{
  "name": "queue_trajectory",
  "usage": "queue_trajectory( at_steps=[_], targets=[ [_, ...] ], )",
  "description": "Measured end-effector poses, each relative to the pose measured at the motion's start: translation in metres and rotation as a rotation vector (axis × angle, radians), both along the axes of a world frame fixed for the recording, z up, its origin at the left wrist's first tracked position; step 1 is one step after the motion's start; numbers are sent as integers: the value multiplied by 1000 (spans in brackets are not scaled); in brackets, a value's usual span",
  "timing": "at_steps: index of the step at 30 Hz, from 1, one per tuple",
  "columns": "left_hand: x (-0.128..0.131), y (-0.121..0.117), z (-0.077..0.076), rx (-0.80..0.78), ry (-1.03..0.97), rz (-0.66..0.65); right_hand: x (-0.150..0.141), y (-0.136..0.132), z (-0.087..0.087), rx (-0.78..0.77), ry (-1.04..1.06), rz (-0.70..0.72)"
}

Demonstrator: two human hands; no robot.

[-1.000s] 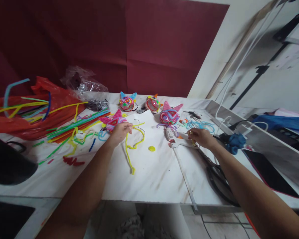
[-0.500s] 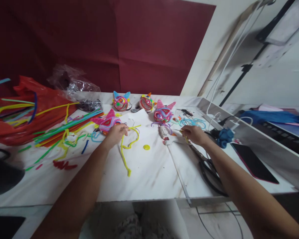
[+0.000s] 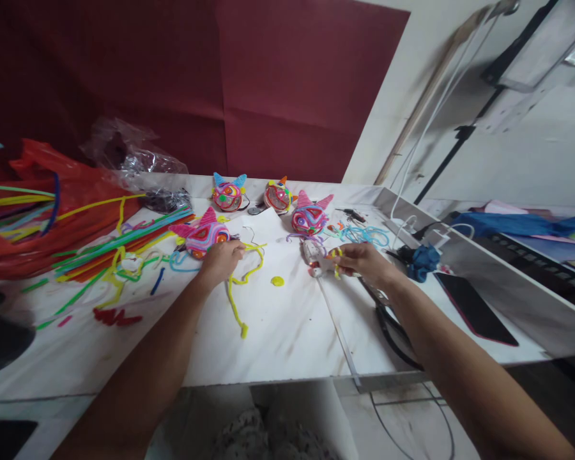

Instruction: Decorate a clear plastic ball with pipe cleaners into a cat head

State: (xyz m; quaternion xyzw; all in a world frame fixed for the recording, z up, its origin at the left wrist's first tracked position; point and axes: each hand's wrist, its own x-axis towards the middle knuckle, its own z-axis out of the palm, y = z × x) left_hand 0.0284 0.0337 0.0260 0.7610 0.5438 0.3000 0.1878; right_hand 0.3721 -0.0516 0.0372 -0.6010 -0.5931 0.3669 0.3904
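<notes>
My left hand (image 3: 222, 260) is closed in a pinch at the upper part of a bent yellow pipe cleaner (image 3: 236, 306), whose tail trails over the white sheet. Behind that hand lies a pink-eared craft ball (image 3: 202, 237) wound with pipe cleaners. My right hand (image 3: 361, 263) has its fingers closed on a small yellow looped thing (image 3: 338, 253), too blurred to name exactly. Right beside it is a white glue gun (image 3: 311, 253). A flat yellow disc (image 3: 277, 281) rests between the two hands.
More eared craft balls (image 3: 309, 218) stand at the back. Pipe cleaners (image 3: 124, 241) and a red plastic bag (image 3: 71, 198) spread over the left. Black-handled scissors (image 3: 395, 335) and a phone (image 3: 476, 308) lie on the right, inside the raised table edge (image 3: 489, 271).
My right hand has moved left toward the glue gun, and more of the yellow looped thing shows in its fingers. My left hand stays by the pipe cleaner; the view has shifted slightly.
</notes>
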Motion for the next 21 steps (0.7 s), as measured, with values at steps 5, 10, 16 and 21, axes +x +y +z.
queue_trajectory(
  at_steps=[5,10,16,21],
  targets=[
    [20,-23,5,57,-75,-26,-42,-8,2,-62,259,47],
    [48,-55,-1,-304,-264,-301,-82,-11,4,-125,548,100],
    [56,-70,2,-637,-567,-382,-106,-9,-2,-96,567,126],
    [53,-64,-3,-490,-472,-361,-107,-4,-5,-59,540,97]
  ],
)
